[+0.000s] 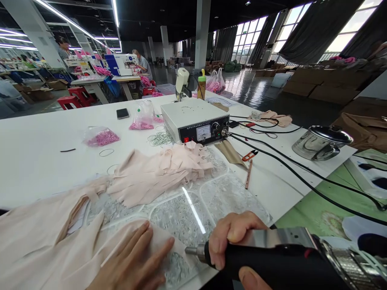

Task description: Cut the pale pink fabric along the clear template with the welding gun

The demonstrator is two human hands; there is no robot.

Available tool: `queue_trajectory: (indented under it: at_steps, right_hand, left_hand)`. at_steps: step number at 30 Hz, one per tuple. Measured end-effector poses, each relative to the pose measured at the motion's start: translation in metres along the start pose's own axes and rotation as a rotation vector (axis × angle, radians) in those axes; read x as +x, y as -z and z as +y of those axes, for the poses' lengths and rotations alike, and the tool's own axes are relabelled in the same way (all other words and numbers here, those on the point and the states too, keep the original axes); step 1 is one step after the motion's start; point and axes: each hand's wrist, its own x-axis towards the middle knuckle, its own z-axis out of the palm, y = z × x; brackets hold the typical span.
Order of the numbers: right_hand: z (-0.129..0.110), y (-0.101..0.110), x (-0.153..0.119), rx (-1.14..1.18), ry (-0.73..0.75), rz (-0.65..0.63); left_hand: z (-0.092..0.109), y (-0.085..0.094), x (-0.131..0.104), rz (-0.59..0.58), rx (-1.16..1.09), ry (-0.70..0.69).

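- Right grip (234, 235) is wrapped round the black handheld tool (278, 257), fingers curled over the top of the barrel and thumb low on the near side, close behind the metal tip (195, 251).
- Left grip (136, 257) lies palm down with its fingers slightly spread and pinches nothing; it presses flat on the pale pink cloth (75, 262).
- That cloth lies to the left of the right grip, on the near part of the tabletop (45, 173), running from the lower left corner toward the tool. Its far end reaches past the left fingertips, over the clear patterned mat (181, 211).
- Long axis of the tool runs nearly level, from the right edge leftward, so its tip points at the cloth's end. The left grip is the nearer one, being on the cloth; the tip is at the cloth's border, and whether it touches or hovers I cannot tell.
- As for looks, the cloth is thin, matte and soft, with loose folds at the left and a flatter, partly see-through end by the tip. The tool has a dark, smooth barrel, a silvery plate on top and a narrow blunt nose.
- Beyond, a heap of pink strips (154, 173) lies just before the white control box (195, 114).
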Motion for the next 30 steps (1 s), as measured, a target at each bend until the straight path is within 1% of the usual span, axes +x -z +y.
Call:
queue_trajectory:
  at_steps: [3, 7, 12, 15, 19, 21, 23, 27, 30]
  right_hand:
    - [-0.002, 0.001, 0.0, -0.019, -0.01, 0.0]
    - [-0.003, 0.002, 0.001, 0.026, -0.018, -0.02]
    - [-0.002, 0.002, 0.001, 0.039, -0.004, -0.033]
    - [0.0, 0.008, 0.003, 0.027, 0.009, -0.061]
    - [0.003, 0.024, 0.009, -0.04, 0.005, -0.199]
    - [0.003, 0.026, 0.011, -0.066, 0.024, -0.218]
    - [0.002, 0.021, 0.011, -0.086, 0.063, -0.173]
    - [0.001, 0.0, 0.009, -0.145, 0.089, -0.03]
    - [0.003, -0.01, 0.01, -0.14, 0.08, -0.023]
  left_hand:
    - [0.008, -0.001, -0.001, -0.044, 0.2, -0.101]
    - [0.013, 0.0, 0.001, -0.069, 0.301, -0.163]
    - [0.017, -0.002, 0.005, -0.037, 0.325, -0.18]
    - [0.02, -0.004, 0.006, -0.023, 0.317, -0.162]
    - [0.021, -0.006, 0.006, 0.002, 0.293, -0.15]
    - [0.021, -0.007, 0.005, 0.02, 0.287, -0.152]
    - [0.022, -0.009, 0.003, 0.029, 0.281, -0.142]
    - [0.025, -0.01, 0.0, 0.017, 0.25, -0.116]
    - [0.027, -0.009, 0.001, 0.026, 0.253, -0.105]
